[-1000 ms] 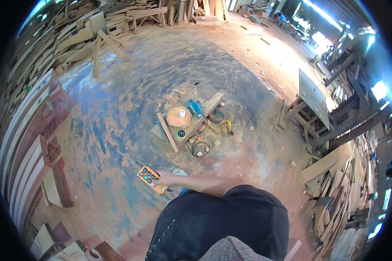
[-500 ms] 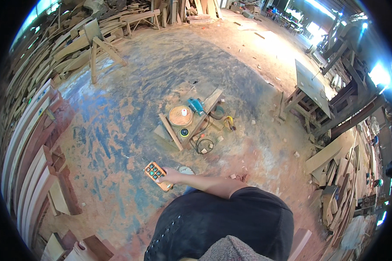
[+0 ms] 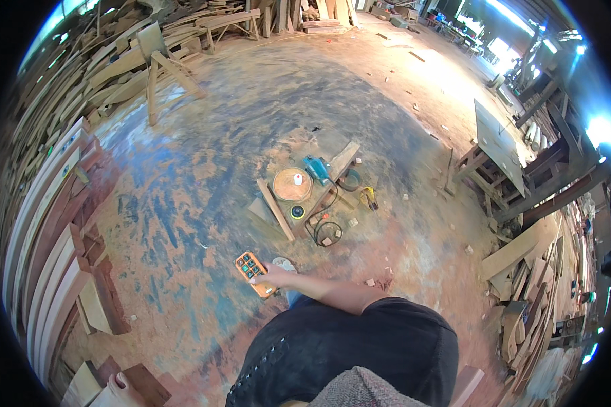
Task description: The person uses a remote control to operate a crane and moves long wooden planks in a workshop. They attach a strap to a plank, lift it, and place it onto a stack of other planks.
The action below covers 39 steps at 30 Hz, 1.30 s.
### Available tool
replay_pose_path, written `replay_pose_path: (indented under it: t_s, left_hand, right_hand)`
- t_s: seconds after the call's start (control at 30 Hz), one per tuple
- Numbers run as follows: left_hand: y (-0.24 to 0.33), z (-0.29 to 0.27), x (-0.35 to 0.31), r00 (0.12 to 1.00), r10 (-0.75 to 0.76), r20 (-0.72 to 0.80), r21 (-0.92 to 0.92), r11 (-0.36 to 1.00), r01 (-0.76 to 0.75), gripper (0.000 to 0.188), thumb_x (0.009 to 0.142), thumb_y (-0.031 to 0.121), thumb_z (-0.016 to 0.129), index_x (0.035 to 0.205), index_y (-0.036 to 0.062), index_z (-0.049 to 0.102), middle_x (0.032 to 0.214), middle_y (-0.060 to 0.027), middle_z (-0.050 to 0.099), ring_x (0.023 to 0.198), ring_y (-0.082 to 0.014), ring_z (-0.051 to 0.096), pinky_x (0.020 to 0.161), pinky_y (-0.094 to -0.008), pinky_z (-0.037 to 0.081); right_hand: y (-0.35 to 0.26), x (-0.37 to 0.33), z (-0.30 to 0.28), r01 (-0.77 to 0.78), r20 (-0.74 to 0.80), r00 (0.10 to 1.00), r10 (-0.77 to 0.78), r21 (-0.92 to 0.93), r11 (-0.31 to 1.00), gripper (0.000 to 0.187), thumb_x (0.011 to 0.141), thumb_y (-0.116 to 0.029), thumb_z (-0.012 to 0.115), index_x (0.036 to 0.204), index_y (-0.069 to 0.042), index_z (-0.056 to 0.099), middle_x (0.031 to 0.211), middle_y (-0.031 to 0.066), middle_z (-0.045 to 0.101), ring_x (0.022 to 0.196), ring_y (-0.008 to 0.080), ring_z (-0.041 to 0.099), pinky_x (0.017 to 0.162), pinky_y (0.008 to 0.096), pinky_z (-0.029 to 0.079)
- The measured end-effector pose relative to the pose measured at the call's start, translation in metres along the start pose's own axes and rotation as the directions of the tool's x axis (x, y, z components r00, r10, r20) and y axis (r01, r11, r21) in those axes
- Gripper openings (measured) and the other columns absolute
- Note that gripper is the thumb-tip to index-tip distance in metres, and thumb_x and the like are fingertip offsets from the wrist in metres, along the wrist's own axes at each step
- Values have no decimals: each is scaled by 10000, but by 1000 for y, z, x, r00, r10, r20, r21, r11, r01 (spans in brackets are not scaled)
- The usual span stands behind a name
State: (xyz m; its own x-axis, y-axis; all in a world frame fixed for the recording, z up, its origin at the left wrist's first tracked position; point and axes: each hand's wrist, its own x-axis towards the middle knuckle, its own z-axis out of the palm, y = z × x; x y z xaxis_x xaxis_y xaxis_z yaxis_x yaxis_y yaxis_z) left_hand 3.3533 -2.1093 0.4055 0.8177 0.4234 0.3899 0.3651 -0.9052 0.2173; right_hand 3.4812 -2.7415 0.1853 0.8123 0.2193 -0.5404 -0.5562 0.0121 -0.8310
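Note:
My right hand (image 3: 273, 275) is closed around an orange remote control (image 3: 260, 286) with two rows of dark buttons. The thumb rests near the lower buttons. My bare right forearm (image 3: 332, 290) crosses leftward from a black sleeve, low in the picture. Just beyond the hand, a pale roundish thing (image 3: 285, 264) lies partly hidden at floor level. My left hand is out of sight. Farther ahead on the floor are a round wood-coloured disc (image 3: 288, 191) with a small white bottle (image 3: 298, 179) on it, a teal power tool (image 3: 317, 169) and a black-and-yellow round item (image 3: 297, 212).
Around the tool lie a long board (image 3: 343, 160), a narrow wooden strip (image 3: 276, 211), a coiled black cable (image 3: 327, 235) and a yellow-and-black item (image 3: 369, 197). Stacked curved timbers (image 3: 44, 237) line the left. A machine table (image 3: 499, 149) and scrap wood (image 3: 529, 285) stand right.
The view has shifted a little, so the floor items appear farther right and slightly lower. My right hand keeps its hold on the remote control, which appears slightly farther right.

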Motion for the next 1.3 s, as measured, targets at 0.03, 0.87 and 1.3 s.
replay_pose_path:
  t_s: [0.03, 0.87, 1.3]
  left_hand:
    - [4, -1, 3, 1000, -3, 1, 12, 1000, 3, 482, 1002, 341, 681, 1239, -80, 689, 1241, -283, 691, 1210, -432, 616, 1054, -491, 494]
    - [145, 3, -22, 992, -123, 33, 83, 989, 120, 435, 1000, 195, 732, 1373, 0, 618, 1580, -182, 497, 1478, -380, 448, 1204, -462, 400]
    - [275, -15, 34, 916, -394, -77, 240, 884, 400, 525, 873, 349, 763, 1278, 26, 676, 1495, -241, 541, 1462, -473, 447, 1195, -562, 386]
  right_hand:
    - [-5, 12, -1, 25, 41, 999, -26, 20, 999, 698, 828, -408, 899, 1346, -43, 606, 1176, 84, 717, 1067, 192, 699, 936, 372, 547]
    - [-147, 204, -55, -154, 184, 975, 129, 127, 980, 473, 942, -268, 833, 1300, -33, 632, 1120, 96, 730, 941, 200, 745, 810, 357, 623]
    - [-204, 397, 25, -192, 296, 941, 162, 75, 979, 407, 973, -163, 767, 1334, -59, 612, 1119, 52, 698, 949, 198, 718, 810, 373, 604]
